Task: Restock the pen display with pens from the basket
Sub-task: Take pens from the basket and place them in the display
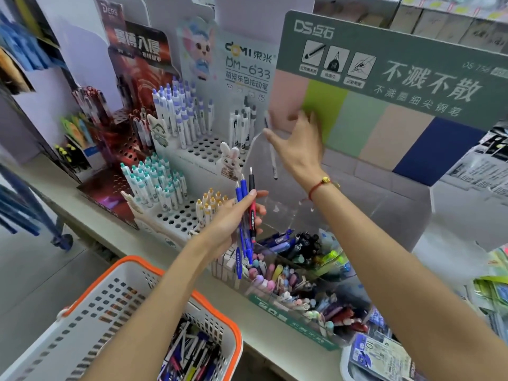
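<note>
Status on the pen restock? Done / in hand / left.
Done: clear bins already hold many pens, though which are new is unclear. In hand: left hand grips blue and red pens; right hand reaches toward the clear upper holder. Left: basket still holds a pile of pens.

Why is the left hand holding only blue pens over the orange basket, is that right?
Not quite. The head view shows the left hand holding blue pens and one red pen. The orange basket is below.
</note>
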### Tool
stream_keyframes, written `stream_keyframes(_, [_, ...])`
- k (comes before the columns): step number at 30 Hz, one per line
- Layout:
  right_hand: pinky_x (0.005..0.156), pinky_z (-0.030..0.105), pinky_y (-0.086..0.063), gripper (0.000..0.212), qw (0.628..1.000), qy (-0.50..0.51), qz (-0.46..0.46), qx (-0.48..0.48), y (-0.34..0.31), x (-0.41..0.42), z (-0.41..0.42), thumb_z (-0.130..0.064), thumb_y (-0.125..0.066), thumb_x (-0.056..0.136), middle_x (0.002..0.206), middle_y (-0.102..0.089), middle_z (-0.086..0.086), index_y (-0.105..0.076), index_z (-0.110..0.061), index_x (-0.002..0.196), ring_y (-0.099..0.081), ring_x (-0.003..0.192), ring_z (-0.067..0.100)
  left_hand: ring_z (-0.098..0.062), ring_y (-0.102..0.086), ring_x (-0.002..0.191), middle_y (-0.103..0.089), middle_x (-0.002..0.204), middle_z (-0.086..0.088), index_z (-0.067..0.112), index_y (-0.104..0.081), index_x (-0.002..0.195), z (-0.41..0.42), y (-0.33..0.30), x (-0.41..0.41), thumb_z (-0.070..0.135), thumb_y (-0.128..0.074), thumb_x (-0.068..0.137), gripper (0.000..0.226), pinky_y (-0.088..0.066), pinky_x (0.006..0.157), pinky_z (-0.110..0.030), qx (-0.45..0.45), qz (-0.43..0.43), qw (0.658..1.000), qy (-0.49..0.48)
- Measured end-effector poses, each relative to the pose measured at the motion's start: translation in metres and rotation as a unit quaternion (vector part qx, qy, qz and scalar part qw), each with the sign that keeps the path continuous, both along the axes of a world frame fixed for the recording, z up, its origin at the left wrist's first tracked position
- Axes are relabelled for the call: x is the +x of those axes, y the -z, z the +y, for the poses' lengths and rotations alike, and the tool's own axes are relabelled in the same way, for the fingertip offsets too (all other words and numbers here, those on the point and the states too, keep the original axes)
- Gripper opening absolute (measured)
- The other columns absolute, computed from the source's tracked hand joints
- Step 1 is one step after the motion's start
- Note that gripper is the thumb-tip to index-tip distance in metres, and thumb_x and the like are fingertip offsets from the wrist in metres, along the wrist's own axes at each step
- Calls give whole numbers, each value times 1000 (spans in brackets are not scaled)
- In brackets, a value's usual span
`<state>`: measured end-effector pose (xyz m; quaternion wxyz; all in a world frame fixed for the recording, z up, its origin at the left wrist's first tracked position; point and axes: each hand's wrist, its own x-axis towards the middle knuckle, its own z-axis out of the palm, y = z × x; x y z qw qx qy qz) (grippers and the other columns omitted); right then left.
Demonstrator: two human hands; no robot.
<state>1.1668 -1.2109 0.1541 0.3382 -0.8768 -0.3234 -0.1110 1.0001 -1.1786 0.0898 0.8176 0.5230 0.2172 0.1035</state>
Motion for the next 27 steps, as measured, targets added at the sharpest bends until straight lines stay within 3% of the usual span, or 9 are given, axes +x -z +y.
stream_keyframes(2, [70,24,-38,45,997,-58,20,50,2,-13,-14,-46,-66,88,100,-59,-1,-60,-11,114,-53,88,13,-6,-51,52,-56,65,7,10,-59,112,1,1,2,31,-44,102,28,-48,53,-21,-6,-3,1000,16])
stream_keyframes(5, [51,14,-31,44,979,-136,144,-36,3,-30,-35,-52,-57,92,70,-47,-17,-68,-15,112,-43,62,-3,-7,-45,51,-50,62,7,11,-58,99,-1,-5,5,32,-46,99,24,-45,52,-20,-11,-8,998,63])
stream_keyframes(11, [40,13,-28,38,901,-188,387,-48,-5,-34,-63,-31,-50,101,58,-47,-1,-68,2,105,-49,43,1,-6,-55,55,-61,70,7,12,-59,92,-10,-19,11,36,-45,99,28,-50,56,-21,-11,-32,992,121])
stream_keyframes(15, [48,23,-35,33,962,-77,238,105,-9,-13,-73,-29,-43,104,64,-53,0,-64,-15,82,-47,53,12,-18,-73,86,-75,103,-5,13,-62,118,-8,-17,15,31,-40,103,32,-60,73,-30,-26,-28,998,58])
stream_keyframes(17, [54,30,-38,32,958,-9,107,266,-16,0,-76,-28,-39,105,69,-53,-5,-55,-18,80,-48,57,13,-15,-72,75,-75,93,-4,12,-61,121,-3,-12,16,30,-41,103,32,-60,68,-29,-18,0,1000,18])
stream_keyframes(19, [57,24,-39,28,949,23,-19,313,-24,7,-73,-25,-36,106,77,-56,-4,-55,-12,89,-51,62,12,-7,-59,54,-63,72,1,11,-62,120,1,-7,16,30,-43,103,31,-55,55,-23,-18,26,999,-7])
stream_keyframes(23, [64,33,-34,34,997,36,-63,7,-28,18,-48,-29,-33,106,97,-66,17,-54,-3,111,-60,86,36,-2,-34,41,-39,56,8,11,-59,119,0,-6,20,31,-45,102,30,-31,38,-14,-63,25,998,-7])
stream_keyframes(25, [70,35,-35,31,987,1,-21,-158,-25,21,-33,-31,-35,105,108,-64,21,-54,-6,107,-59,100,39,-2,-31,40,-36,55,8,10,-57,114,-2,-7,21,31,-43,102,28,-27,37,-13,-66,23,998,-6])
stream_keyframes(27, [73,32,-36,24,972,-34,28,-230,-25,21,-23,-32,-42,103,108,-60,19,-51,-11,96,-57,105,36,-2,-30,41,-36,56,8,10,-52,104,-4,-8,20,30,-41,102,22,-26,37,-12,-75,13,997,-3])
